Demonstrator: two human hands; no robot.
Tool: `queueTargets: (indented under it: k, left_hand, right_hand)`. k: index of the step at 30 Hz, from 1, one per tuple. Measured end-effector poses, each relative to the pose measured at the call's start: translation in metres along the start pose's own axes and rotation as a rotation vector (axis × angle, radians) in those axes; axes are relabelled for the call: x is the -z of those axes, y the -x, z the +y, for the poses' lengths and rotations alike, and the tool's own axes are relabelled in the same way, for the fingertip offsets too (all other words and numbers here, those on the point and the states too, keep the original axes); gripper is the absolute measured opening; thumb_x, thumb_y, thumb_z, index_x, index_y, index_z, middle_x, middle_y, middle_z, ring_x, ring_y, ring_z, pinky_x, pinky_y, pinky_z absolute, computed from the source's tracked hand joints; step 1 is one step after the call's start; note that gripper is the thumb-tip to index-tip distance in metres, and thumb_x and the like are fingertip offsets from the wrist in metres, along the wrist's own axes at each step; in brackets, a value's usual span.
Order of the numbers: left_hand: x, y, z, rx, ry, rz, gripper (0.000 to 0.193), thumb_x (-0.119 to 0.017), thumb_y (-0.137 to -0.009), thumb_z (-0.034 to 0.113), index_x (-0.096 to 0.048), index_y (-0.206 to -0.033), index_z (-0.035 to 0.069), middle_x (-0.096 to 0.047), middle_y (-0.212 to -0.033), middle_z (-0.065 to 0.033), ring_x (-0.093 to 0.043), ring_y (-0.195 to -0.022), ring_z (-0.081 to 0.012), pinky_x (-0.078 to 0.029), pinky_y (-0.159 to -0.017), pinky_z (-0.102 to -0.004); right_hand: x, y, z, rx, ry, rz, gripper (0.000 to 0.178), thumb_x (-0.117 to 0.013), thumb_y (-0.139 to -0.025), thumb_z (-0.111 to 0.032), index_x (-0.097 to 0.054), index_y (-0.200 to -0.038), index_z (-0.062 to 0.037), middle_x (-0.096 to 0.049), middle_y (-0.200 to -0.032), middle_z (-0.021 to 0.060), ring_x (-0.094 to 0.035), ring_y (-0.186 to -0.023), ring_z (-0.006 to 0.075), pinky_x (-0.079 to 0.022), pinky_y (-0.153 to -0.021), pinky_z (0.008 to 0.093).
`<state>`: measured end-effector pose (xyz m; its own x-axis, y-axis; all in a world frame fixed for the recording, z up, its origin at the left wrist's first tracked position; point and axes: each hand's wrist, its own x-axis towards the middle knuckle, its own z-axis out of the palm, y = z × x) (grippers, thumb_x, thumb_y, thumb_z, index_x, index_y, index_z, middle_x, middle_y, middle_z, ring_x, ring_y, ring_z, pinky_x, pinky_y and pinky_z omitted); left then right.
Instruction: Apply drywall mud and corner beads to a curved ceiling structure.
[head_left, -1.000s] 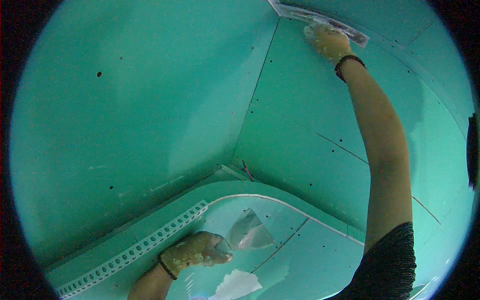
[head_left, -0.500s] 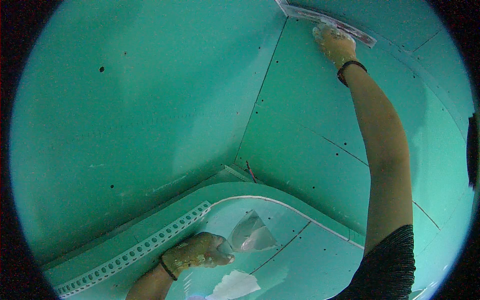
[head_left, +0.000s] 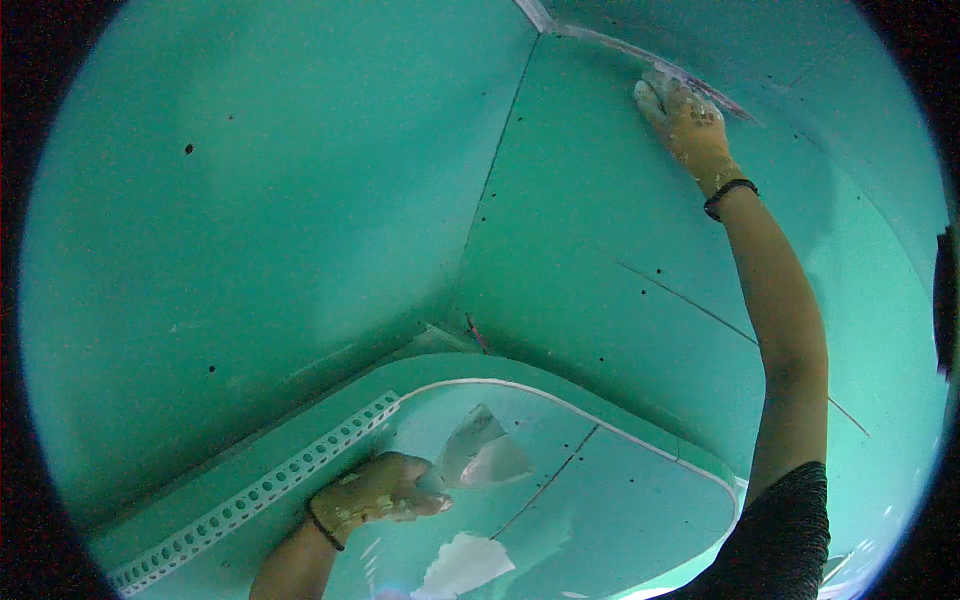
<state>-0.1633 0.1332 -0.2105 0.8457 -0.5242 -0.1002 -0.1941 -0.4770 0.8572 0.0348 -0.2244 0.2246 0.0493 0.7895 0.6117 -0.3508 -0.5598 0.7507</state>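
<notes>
High on the right, my right hand (head_left: 688, 125), smeared with white compound, is closed on a long trowel (head_left: 724, 100). Its narrow blade lies against the seam where the green board wall (head_left: 590, 190) meets the surface above. Low in the picture, my left hand (head_left: 385, 488), also spattered, is closed round the grip of a putty knife (head_left: 485, 450). That knife has a wide wedge-shaped blade carrying pale compound. The fingers partly hide its handle.
A perforated corner strip (head_left: 265, 490) runs along the lower left edge of a curved ledge (head_left: 560, 375). A short reddish wire (head_left: 477, 335) pokes out at the corner. Beneath the left hand is a white patch (head_left: 465, 565). Small dark holes dot the boards.
The trowel and my right hand have slid right along the seam and slightly down, and the trowel is seen more edge-on. My left hand keeps its hold; the whole view has shifted a little.
</notes>
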Motion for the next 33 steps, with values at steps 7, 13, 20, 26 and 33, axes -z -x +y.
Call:
queueTargets:
  k: [7, 13, 20, 26, 33]
  left_hand:
    - [0.0, 0.006, 0.004, 0.057, 0.055, -0.029, 0.05, -0.078, -0.083, 0.048, -0.07, -0.098, 0.0, -0.064, -0.071, -0.0029, -0.06, -0.063, -0.0125, -0.05, -0.062, -0.0324]
    - [-0.005, 0.004, -0.003, 0.094, 0.018, -0.022, 0.052, -0.078, -0.081, 0.048, -0.071, -0.101, 0.001, -0.068, -0.076, -0.0055, -0.063, -0.067, -0.0153, -0.052, -0.066, -0.0333]
    - [-0.001, 0.003, 0.01, 0.098, -0.062, 0.02, 0.051, -0.075, -0.082, 0.048, -0.071, -0.102, 0.001, -0.071, -0.078, -0.0093, -0.066, -0.07, -0.0164, -0.054, -0.068, -0.0344]
    - [-0.003, -0.008, -0.01, 0.088, 0.012, -0.015, 0.049, -0.075, -0.083, 0.046, -0.07, -0.1, 0.001, -0.069, -0.074, -0.0098, -0.065, -0.063, -0.0181, -0.054, -0.065, -0.0345]
    - [-0.01, -0.001, 0.01, 0.131, -0.055, -0.005, 0.046, -0.076, -0.083, 0.044, -0.066, -0.094, 0.0, -0.066, -0.068, -0.0075, -0.064, -0.061, -0.0167, -0.052, -0.059, -0.0339]
  right_hand:
    - [0.048, -0.018, 0.052, -0.315, -0.222, -0.452, 0.047, -0.052, -0.102, -0.048, -0.057, -0.136, -0.0167, -0.07, -0.123, 0.0141, -0.069, -0.108, 0.0335, -0.057, -0.092, 0.0484]
    - [0.041, -0.003, 0.084, -0.274, -0.203, -0.424, 0.054, -0.054, -0.1, -0.052, -0.066, -0.125, -0.0064, -0.066, -0.129, 0.0204, -0.063, -0.12, 0.0364, -0.052, -0.1, 0.0479]
    - [0.008, 0.004, 0.11, -0.061, -0.128, -0.226, 0.054, -0.054, -0.097, -0.054, -0.06, -0.134, -0.0144, -0.069, -0.124, 0.017, -0.068, -0.112, 0.0379, -0.055, -0.096, 0.0502]
    - [0.015, 0.022, 0.084, -0.317, -0.198, -0.18, 0.051, -0.052, -0.099, -0.055, -0.062, -0.134, -0.0191, -0.069, -0.124, 0.0152, -0.067, -0.111, 0.0388, -0.054, -0.096, 0.0511]
    - [0.125, 0.091, 0.056, -0.05, 0.107, -0.127, 0.043, -0.062, -0.096, -0.039, -0.061, -0.137, -0.0247, -0.063, -0.136, 0.0078, -0.066, -0.111, 0.0312, -0.055, -0.093, 0.0443]
